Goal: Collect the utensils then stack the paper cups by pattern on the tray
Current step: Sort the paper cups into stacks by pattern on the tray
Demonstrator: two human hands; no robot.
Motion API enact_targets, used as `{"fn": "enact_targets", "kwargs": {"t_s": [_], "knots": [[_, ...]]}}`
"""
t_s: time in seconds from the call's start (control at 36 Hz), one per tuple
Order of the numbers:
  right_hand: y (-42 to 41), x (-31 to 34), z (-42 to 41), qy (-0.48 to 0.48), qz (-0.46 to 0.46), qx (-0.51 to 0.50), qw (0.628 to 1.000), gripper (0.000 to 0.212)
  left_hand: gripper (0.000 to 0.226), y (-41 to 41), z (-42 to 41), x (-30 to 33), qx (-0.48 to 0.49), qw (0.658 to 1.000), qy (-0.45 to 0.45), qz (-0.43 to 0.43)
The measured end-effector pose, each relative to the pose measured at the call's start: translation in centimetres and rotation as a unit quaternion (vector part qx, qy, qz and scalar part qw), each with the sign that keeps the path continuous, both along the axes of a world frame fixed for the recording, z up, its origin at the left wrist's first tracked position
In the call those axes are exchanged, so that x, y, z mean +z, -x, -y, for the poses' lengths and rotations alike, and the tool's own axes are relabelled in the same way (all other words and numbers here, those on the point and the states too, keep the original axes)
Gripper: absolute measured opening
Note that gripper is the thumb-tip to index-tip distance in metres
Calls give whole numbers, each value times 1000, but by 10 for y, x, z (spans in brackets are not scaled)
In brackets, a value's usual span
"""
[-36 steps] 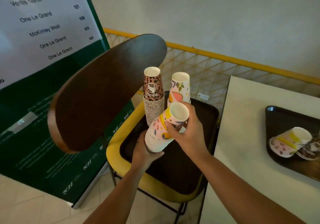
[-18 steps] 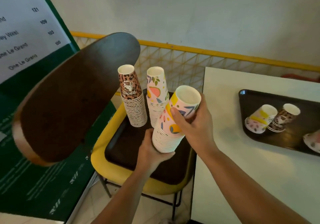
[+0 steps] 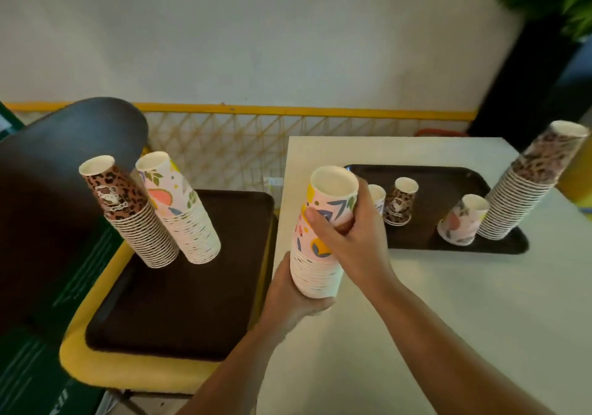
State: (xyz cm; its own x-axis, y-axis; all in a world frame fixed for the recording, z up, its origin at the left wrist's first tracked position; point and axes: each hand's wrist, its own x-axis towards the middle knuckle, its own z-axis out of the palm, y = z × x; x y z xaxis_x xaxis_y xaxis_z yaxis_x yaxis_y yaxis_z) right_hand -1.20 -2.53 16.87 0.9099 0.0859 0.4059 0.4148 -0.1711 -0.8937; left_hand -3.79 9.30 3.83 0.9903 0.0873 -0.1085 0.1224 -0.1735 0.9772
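Note:
I hold a stack of floral paper cups [image 3: 320,248] upside down above the table's left edge. My left hand [image 3: 290,299] grips its lower end and my right hand [image 3: 349,238] wraps its upper part. On the chair's dark tray [image 3: 192,302] stand a leopard stack [image 3: 128,212] and a floral stack [image 3: 179,209]. The table's dark tray [image 3: 448,183] carries a tall leopard stack [image 3: 528,183], a short leopard stack [image 3: 400,203], a floral cup [image 3: 461,222] and another floral cup [image 3: 378,196] partly hidden behind my right hand.
The yellow chair [image 3: 105,369] with a dark wooden backrest [image 3: 48,190] stands left of the white table [image 3: 448,318]. A yellow lattice railing [image 3: 240,139] runs along the wall behind. A dark planter [image 3: 525,71] with green leaves is at the far right.
Both hands have carried the floral stack rightward from over the chair's tray to the table's edge. My view has turned right, revealing the table tray's tall leopard stack.

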Motion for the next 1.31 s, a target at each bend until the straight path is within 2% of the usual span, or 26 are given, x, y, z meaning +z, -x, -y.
{"fn": "enact_targets", "kwargs": {"t_s": [0.14,0.44,0.81,0.94,1.03,1.11,1.17,1.31], "knots": [[-7,3,62,8,0,-23,1000,44,95,-8,64,1,-18,1000,4,-4],[-27,-4,166,-8,-37,-27,999,48,94,-22,167,4,-37,999,-6,-20],[-52,-3,206,26,-59,-35,997,46,98,-47,193,8,-62,997,-27,-22],[-65,5,215,31,-81,-38,996,44,86,-67,200,11,-87,995,-33,-24],[-72,6,224,35,-93,-44,994,55,85,-78,206,9,-102,994,-36,-24],[-76,6,233,22,-103,-54,993,76,92,-86,210,4,-119,992,-38,-24],[-78,6,239,20,-109,-52,993,81,96,-90,213,1,-121,991,-45,-26],[-91,1,257,48,-128,-29,990,56,96,-99,222,-3,-109,992,-59,-36]]}}
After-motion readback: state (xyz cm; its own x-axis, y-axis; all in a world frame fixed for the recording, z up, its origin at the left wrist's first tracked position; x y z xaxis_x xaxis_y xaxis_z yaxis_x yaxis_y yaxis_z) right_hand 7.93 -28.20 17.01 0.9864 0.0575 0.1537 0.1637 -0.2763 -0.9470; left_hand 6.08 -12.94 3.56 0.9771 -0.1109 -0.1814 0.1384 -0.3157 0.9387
